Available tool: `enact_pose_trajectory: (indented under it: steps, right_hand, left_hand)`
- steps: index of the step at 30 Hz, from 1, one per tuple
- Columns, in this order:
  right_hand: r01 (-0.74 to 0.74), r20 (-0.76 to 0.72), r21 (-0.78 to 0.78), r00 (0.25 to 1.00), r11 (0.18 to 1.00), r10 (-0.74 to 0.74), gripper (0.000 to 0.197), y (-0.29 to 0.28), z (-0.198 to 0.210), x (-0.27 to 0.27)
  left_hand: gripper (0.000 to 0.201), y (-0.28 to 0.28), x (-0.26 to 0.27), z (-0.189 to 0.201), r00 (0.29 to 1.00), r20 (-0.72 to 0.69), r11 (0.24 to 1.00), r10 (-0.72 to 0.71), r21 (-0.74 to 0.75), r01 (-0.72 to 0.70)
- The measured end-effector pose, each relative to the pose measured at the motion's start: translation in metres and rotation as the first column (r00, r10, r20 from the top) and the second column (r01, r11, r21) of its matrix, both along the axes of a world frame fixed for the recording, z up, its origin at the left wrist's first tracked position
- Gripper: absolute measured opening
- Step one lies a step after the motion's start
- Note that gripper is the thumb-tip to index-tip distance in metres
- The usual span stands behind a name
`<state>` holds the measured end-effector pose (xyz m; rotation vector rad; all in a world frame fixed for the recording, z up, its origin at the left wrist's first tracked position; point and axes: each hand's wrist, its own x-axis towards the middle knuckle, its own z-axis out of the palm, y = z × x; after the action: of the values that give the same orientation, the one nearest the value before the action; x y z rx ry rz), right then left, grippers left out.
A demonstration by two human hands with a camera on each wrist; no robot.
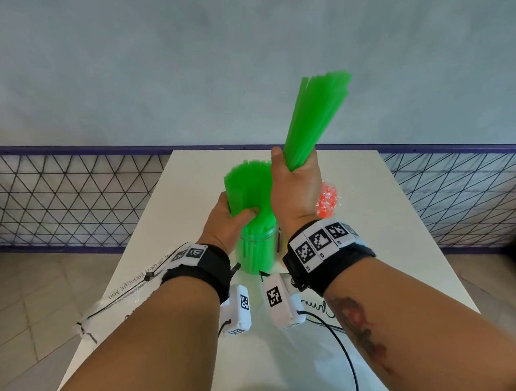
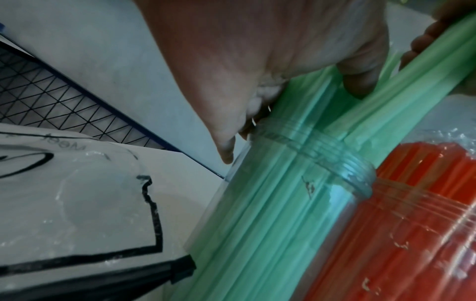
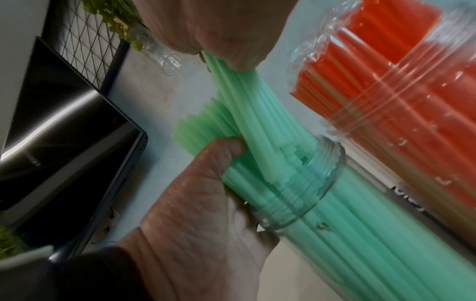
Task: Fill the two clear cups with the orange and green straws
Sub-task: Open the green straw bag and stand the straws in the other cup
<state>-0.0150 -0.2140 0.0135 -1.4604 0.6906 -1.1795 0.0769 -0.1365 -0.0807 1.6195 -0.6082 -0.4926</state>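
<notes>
While the left hand [image 1: 232,218] grips green straws [image 1: 250,186] standing in the clear cup [image 1: 254,253], the right hand [image 1: 296,186], at its two o'clock, clutches a raised green bundle [image 1: 315,115].

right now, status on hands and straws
Left hand grips green straws in clear cup. Right hand holds second green bunch at cup mouth. Orange straws still wrapped.
</notes>
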Motion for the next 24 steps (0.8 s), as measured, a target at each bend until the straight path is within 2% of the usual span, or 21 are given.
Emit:
enact_pose_trajectory:
  steps: [5, 7, 10, 12, 24]
  right_hand:
    - [0.046, 0.028, -0.005, 0.999, 0.999, -0.046, 0.024, 0.002, 0.0, 0.008]
    - [0.039, 0.018, -0.011, 0.999, 0.999, -0.039, 0.024, 0.002, -0.001, 0.008]
    - [0.031, 0.007, -0.01, 0.999, 0.999, -0.031, 0.024, 0.002, -0.002, 0.009]
    - [0.039, 0.005, -0.009, 0.999, 0.999, -0.039, 0.024, 0.002, -0.002, 0.011]
    - [0.015, 0.022, -0.057, 1.0, 0.998, -0.014, 0.022, 0.002, -0.006, 0.015]
  left_hand:
    - [0.057, 0.005, -0.001, -0.004, 1.0, -0.015, 0.999, -0.014, -0.035, 0.013]
    - [0.068, 0.007, -0.002, -0.007, 1.0, 0.006, 0.999, -0.027, -0.018, 0.027]
    - [0.097, 0.006, -0.001, -0.011, 0.998, 0.06, 0.999, -0.027, 0.03, 0.025]
    - [0.105, 0.005, 0.001, -0.012, 0.993, 0.115, 0.998, -0.004, 0.059, -0.003]
    - [0.091, 0.005, 0.003, -0.016, 0.983, 0.182, 0.997, 0.014, 0.076, -0.028]
